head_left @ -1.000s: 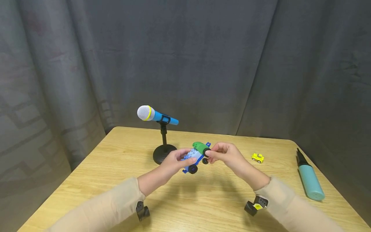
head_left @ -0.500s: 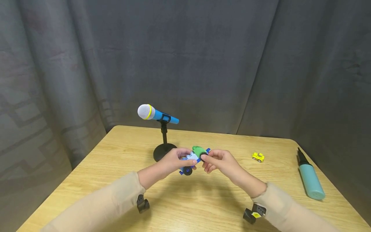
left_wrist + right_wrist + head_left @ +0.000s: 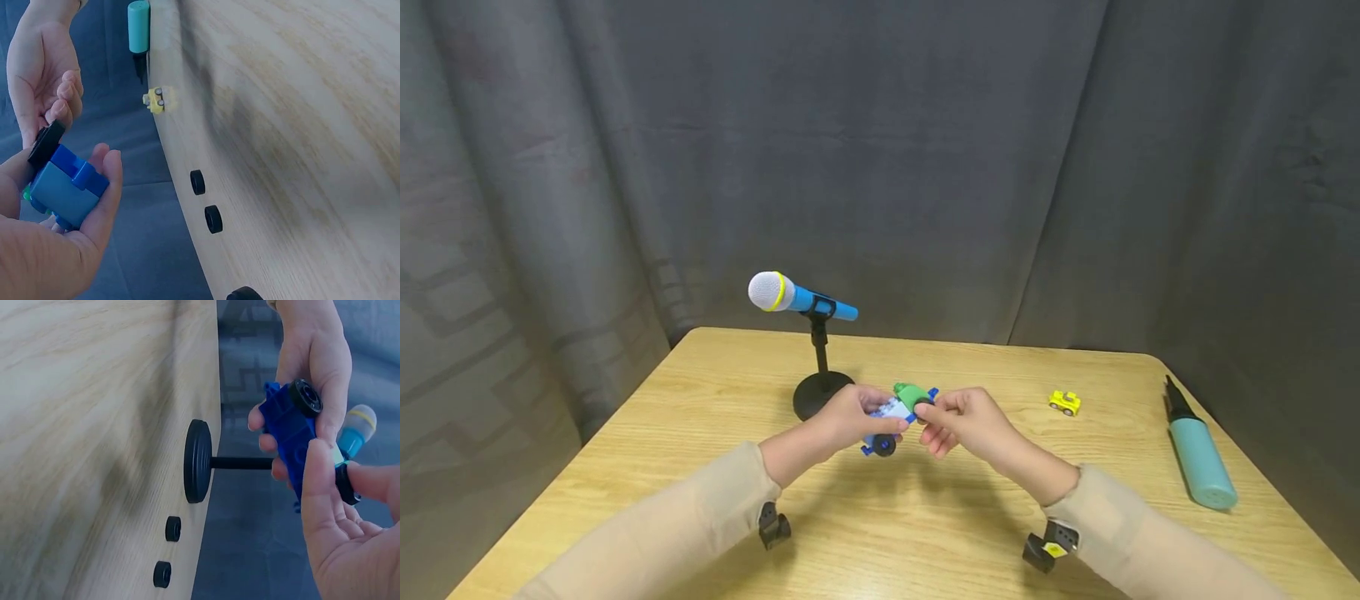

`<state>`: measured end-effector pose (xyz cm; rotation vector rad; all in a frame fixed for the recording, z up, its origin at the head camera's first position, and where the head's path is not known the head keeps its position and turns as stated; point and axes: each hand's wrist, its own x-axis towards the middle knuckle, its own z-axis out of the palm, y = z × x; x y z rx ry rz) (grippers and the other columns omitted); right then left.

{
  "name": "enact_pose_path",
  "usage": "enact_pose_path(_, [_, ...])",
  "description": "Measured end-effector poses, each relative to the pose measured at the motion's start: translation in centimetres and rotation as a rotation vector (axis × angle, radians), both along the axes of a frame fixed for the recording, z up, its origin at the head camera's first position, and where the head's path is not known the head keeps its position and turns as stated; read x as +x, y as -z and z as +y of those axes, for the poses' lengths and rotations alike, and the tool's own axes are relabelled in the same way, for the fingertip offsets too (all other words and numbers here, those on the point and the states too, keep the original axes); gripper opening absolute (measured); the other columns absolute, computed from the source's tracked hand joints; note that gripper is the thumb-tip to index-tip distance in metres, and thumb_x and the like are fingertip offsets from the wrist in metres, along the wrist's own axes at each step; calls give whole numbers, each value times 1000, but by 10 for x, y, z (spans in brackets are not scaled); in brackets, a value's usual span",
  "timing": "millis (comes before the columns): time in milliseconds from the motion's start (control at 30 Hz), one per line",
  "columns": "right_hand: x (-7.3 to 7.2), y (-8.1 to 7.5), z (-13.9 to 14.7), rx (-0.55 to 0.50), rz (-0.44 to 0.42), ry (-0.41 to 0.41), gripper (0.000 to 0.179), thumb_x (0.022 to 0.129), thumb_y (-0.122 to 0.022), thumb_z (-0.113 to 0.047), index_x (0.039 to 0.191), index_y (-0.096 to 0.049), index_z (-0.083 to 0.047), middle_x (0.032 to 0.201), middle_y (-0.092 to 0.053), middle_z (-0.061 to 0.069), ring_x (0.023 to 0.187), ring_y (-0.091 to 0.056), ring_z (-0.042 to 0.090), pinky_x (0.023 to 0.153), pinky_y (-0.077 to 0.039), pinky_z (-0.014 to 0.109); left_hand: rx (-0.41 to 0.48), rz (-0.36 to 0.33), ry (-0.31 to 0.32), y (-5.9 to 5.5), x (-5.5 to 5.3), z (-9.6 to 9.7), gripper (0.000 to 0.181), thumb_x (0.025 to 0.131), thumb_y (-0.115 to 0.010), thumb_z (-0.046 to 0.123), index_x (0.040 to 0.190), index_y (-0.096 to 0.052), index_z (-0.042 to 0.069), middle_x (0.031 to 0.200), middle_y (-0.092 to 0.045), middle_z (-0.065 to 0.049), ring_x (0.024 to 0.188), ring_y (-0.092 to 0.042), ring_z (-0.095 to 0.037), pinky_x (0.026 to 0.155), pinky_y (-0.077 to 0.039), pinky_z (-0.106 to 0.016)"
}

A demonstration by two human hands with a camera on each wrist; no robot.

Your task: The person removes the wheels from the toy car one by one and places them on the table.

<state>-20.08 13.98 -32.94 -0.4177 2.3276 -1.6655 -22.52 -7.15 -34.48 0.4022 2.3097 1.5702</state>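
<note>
Gripping blue car [image 3: 287,432], left hand [image 3: 852,419]; pinching wheel [image 3: 343,485], right [image 3: 968,423]; loose wheels [image 3: 173,529]: wrist views only

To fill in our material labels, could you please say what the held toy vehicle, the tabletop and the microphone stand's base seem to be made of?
Toy vehicle: probably smooth hard plastic, judging by its molded studs and crisp edges.
Tabletop: wood or wood-look laminate, pale and smooth, with visible grain.
Base: black, low-sheen, perhaps plastic or painted metal; the look leaves it open.
</note>
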Motion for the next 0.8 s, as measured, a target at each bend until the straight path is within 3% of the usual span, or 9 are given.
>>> enact_pose_path(133, [-2,1,0,59,38,21,34,95,-63,-23,81,-64,7,63,-68,8,51,-63,12,54,-57,32,-56,51,-7,2,0,3,51,85,-76,28,123,-62,-3,101,-72,-10,84,-67,-14,73,-54,-28])
enact_pose_path(367, [-6,0,-5,143,113,85,29,95,-63,-18,76,-62,4,60,-67,8,50,-64,14,58,-58,43,-97,104,-44,5,-2,8,46,85,-74,30,118,-66,-2,100,-71,-8,83,-63,-13,71,-52,-27])
enact_pose_path(600, [-9,1,-9,179,138,127,28,94,-65,-17,73,-61,2,57,-65,7,48,-63,14,56,-58,43,-112,110,-63,5,-2,9,44,86,-74,29,117,-66,-2,95,-69,-7,79,-60,-12,67,-51,-25])
enact_pose_path(800, [-4,4,-9,206,180,152,26,93,-66,-16,73,-60,1,54,-64,5,48,-63,15,50,-56,34,-115,147,-25,10,-2,10,40,88,-72,28,113,-67,-3,92,-67,-7,78,-59,-13,66,-50,-25])
